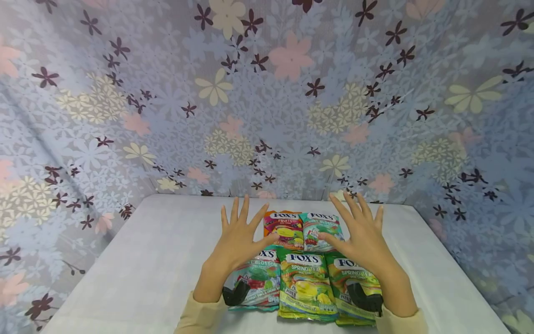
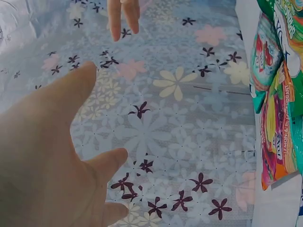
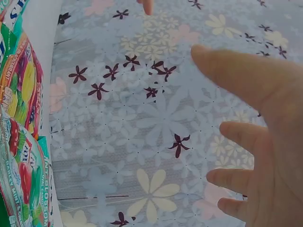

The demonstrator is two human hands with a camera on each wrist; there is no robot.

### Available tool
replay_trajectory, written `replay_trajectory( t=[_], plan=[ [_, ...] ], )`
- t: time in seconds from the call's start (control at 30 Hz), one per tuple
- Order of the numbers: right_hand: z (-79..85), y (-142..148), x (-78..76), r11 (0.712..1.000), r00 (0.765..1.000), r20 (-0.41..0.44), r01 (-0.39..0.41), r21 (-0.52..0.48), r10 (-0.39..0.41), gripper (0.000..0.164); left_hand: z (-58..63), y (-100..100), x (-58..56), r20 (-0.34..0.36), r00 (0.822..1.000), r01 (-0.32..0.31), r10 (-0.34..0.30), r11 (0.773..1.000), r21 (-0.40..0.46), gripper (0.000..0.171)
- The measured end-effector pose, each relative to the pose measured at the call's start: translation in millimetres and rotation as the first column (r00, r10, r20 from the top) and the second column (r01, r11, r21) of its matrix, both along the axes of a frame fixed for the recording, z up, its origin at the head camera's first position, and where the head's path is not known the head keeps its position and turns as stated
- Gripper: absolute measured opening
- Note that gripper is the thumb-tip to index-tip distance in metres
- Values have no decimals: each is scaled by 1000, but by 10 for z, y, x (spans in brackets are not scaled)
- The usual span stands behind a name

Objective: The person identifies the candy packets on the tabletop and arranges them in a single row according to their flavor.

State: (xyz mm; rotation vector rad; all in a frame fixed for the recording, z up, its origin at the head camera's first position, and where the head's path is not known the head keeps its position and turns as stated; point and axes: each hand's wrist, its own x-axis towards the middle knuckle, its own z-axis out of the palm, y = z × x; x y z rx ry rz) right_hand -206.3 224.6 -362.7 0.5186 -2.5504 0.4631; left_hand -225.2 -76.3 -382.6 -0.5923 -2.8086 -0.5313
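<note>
Several Fox's candy bags lie in two rows on the table. At the back are an orange and red Fruits bag (image 1: 288,229) and a teal Mint Blossom bag (image 1: 315,221). In front are another Mint Blossom bag (image 1: 267,278), a green and yellow Spring Tea bag (image 1: 306,290) and a second Spring Tea bag (image 1: 344,278). My left hand (image 1: 238,239) hovers over the left side of the bags, fingers spread and holding nothing. Over the right side, my right hand (image 1: 364,239) has its fingers spread too, also holding nothing. Each hand partly hides the bags under it.
The white-covered table (image 1: 137,260) extends to both sides of the bags. A floral curtain (image 1: 267,116) hangs behind the table and along its sides. Black wrist cameras (image 1: 237,293) are strapped at both wrists and overlap the front bags in the head view.
</note>
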Motion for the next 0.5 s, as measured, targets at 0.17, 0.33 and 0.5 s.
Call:
replay_trajectory(
  t=[0.17,0.33,0.5],
  plan=[
    [-50,52,-60,999,998,62,-30,-27,31,90,-46,15,-32,-4,1000,5,-5,1000,4,80],
    [-168,155,-171,998,980,193,-38,-51,47,81,-121,40,-107,30,1000,-2,2,1000,-2,82],
    [-304,276,-272,994,939,338,-25,-110,61,81,-242,63,-194,111,994,1,-1,1000,2,82]
  ],
)
